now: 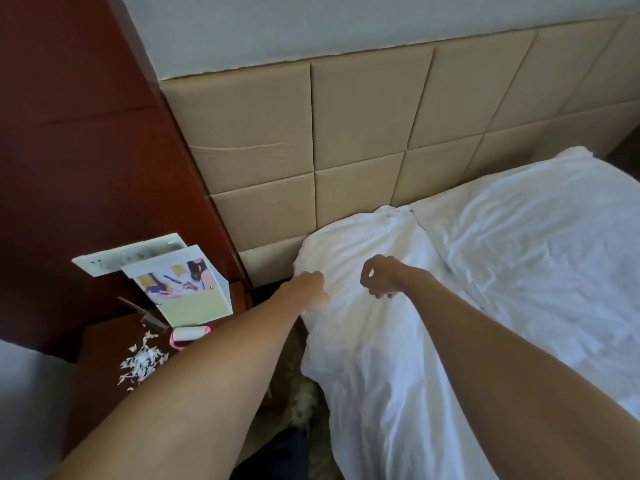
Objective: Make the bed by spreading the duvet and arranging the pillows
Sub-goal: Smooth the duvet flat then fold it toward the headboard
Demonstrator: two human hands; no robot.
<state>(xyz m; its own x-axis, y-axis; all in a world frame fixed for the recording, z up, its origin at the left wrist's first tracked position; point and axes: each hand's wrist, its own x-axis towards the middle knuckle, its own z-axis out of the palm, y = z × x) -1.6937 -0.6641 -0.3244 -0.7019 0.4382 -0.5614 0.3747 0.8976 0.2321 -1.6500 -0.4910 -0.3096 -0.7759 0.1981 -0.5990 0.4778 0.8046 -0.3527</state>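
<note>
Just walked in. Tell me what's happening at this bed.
A person is making the bed from its side, near the beige padded headboard. The left hand grips the edge of the white duvet at its corner. The right hand hovers just above the fabric, fingers curled, holding nothing. The duvet lies wrinkled. No pillows are in view. Papers sit on the wooden nightstand.

Cloth, padding and polished wood before you.
Your duvet (485,271) is white, matt, creased cloth; headboard (363,133) smooth beige padded panels; nightstand (104,341) glossy reddish wood.
</note>
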